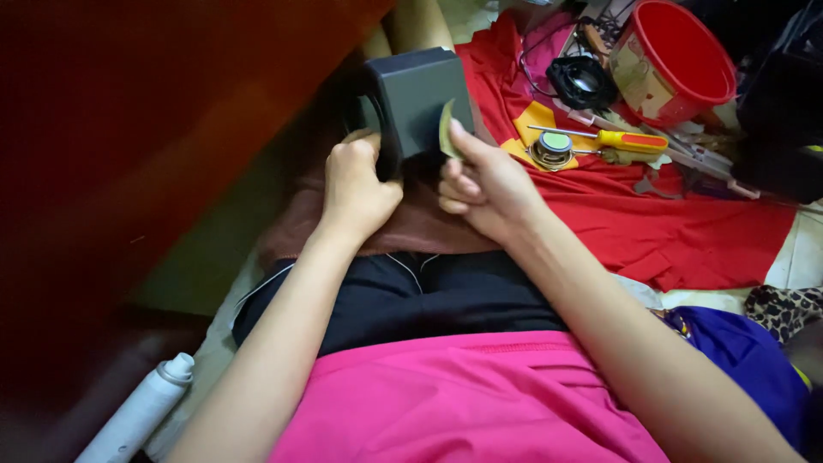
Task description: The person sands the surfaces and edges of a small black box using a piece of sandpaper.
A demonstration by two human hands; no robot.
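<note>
a dark grey box-shaped speaker housing (417,101) resting on the lap, on a brown cloth (403,227) over the thighs, tipped a little toward the left. left hand (356,190) curled into a fist around the lower left edge of the housing, fingers closed on it. right hand (482,184) touching the housing's right face, thumb and forefinger pinching a small pale green flat piece (446,129) pressed against that face, other fingers folded in. below the hands, black shorts (411,296) and a pink shirt (463,399). to the right, a red cloth (677,223) spread over the floor. on the cloth near its upper middle, a yellow-and-orange handled screwdriver (621,140), lying just beside a small round metal speaker driver (551,148). above those, a black round speaker cone (581,81) with thin wires around it. a red bucket (677,56) lying on its side at the cloth's far right corner. a white cylindrical bottle (141,411) on the floor at the lower left. a blue garment (746,356) and a leopard-print fabric (784,309) at the lower right.
</note>
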